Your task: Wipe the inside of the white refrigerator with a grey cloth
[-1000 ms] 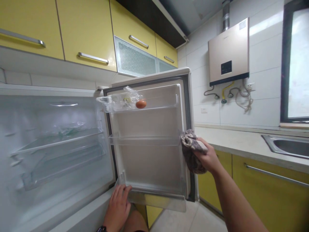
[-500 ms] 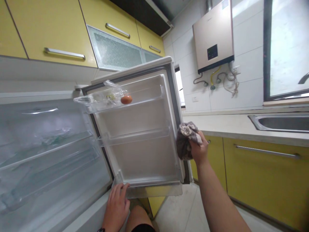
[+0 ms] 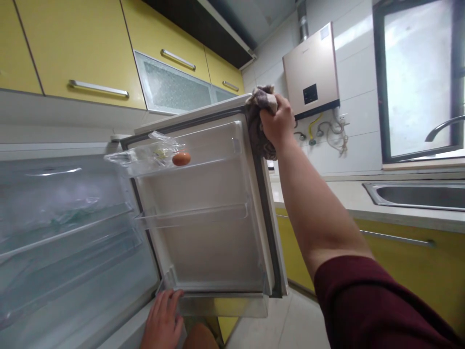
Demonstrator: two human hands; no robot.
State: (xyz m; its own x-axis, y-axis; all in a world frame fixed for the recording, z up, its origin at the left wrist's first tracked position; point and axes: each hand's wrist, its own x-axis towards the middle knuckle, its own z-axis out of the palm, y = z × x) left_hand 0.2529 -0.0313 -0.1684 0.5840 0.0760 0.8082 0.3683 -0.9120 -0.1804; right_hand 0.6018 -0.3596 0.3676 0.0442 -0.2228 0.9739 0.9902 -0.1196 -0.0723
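- The right hand (image 3: 279, 121) is clamped around a bunched brown-and-cream patterned cloth (image 3: 258, 133), which lies against the upper outer corner of the open white refrigerator door (image 3: 203, 254), over its grey rubber gasket (image 3: 267, 218).
- The left hand (image 3: 162, 317) has its fingers at the inner corner of the clear plastic bottom bin (image 3: 236, 306); whether they grip it or only rest there, I cannot tell. The hands are well apart.
- The step in hand looks like wiping the door's edge; the next move calls for firm cloth pressure along the gasket with the door held steady.
- Counted: one cloth, one door, three clear bins on it, and one brown egg (image 3: 181, 159) beside some crumpled clear plastic wrap (image 3: 163, 141) in the top bin (image 3: 218, 143).
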